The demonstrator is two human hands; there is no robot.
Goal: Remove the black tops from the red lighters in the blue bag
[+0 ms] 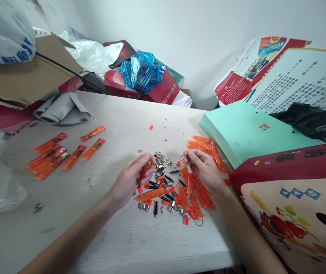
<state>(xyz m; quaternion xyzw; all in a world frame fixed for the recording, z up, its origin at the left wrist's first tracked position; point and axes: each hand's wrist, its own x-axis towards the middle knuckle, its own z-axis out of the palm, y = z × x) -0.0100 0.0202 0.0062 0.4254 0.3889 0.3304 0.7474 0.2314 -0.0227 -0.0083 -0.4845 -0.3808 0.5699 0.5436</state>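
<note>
My left hand is closed around an orange lighter body, its top end showing between thumb and fingers. To the right, my right hand is pinched over the loose parts; whatever lies between its fingertips is too small to make out. Below and between the hands spreads a pile of metal lighter caps, black cylindrical parts, small red-orange pieces and orange lighter bodies. More orange bodies lie under and around my right hand.
Several lighters with metal or dark tops lie on the white table at left. A mint-green box and a red printed box bound the right. Grey cloth, cardboard and a blue bag sit behind.
</note>
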